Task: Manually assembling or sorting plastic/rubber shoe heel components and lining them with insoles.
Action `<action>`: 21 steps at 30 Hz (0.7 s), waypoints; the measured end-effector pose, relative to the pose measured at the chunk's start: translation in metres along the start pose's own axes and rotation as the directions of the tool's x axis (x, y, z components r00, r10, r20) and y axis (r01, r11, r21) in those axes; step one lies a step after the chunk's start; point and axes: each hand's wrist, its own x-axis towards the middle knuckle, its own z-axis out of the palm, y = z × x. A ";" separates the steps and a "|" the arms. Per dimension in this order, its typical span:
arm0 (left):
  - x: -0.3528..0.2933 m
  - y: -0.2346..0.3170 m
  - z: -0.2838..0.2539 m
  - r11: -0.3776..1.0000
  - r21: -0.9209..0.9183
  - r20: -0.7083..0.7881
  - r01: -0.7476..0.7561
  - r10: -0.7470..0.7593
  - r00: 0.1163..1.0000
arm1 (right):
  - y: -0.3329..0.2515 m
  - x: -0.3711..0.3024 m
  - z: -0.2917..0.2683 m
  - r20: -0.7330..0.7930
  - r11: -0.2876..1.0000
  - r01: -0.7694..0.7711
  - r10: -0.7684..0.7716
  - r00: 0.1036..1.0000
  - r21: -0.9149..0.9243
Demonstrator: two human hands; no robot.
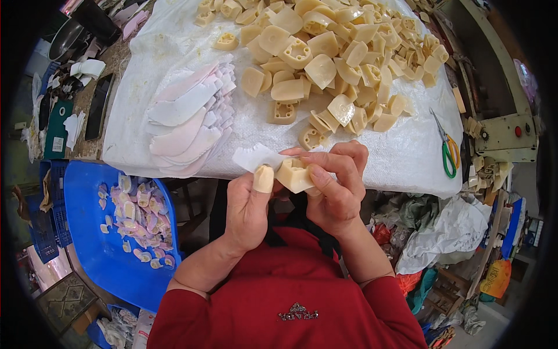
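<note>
My left hand [247, 206], with a pale cot over its thumb, pinches a thin white curved piece of covering material [254, 157]. Between the fingers of my right hand [340, 192] is a beige plastic shoe heel [295, 176], its hollow end facing up. The left thumb tip is right beside the heel, and the white piece meets it or lies just behind it; the exact contact is hidden. Beyond my hands spreads a big heap of similar beige heels [321, 71]. Overlapping rows of white and pink cut pieces [185, 136] lie left of the heap.
A white woven sheet [139, 110] covers the table. Green-and-orange-handled scissors [447, 152] lie at its right edge. A blue basin [87, 232] at lower left holds several pink and white covered heels [142, 215]. A dark phone [100, 107] and crumpled bags [444, 232] flank the workplace.
</note>
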 end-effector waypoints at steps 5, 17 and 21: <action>0.009 0.006 0.007 0.983 0.045 -0.039 -0.177 0.179 0.983 | 0.002 0.001 0.000 0.011 0.998 -0.059 0.059 0.998 0.003; 0.009 0.007 -0.006 0.888 0.438 -0.068 -0.144 0.192 0.979 | -0.015 0.020 -0.018 0.348 0.935 -0.070 0.198 0.916 -0.348; 0.009 0.004 -0.005 0.791 0.563 0.010 -0.240 0.284 0.959 | -0.018 0.020 -0.018 0.401 0.947 -0.028 0.162 0.902 -0.321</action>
